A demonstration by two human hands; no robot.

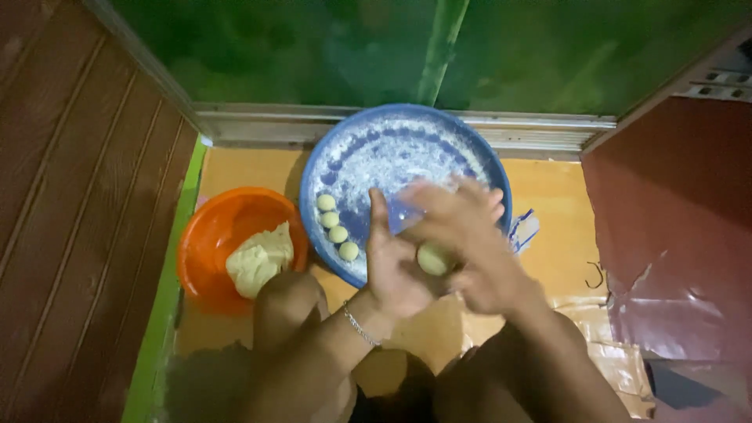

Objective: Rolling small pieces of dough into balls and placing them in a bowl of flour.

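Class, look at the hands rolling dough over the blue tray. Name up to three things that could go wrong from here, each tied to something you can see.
1. The ball sits between the left hand and right hand above the tray edge; a slip could drop it on the floor.
2. Four balls lie close in a row and may stick together.
3. The dough in the orange bowl is uncovered and may dry.

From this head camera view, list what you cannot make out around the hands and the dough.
- Right hand: blurred, fingers indistinct.
- Dough ball: mostly hidden between right hand and left hand.
- Blue tray: near rim hidden behind both hands.
- Dough lump in orange bowl: lower part hidden by the knee.
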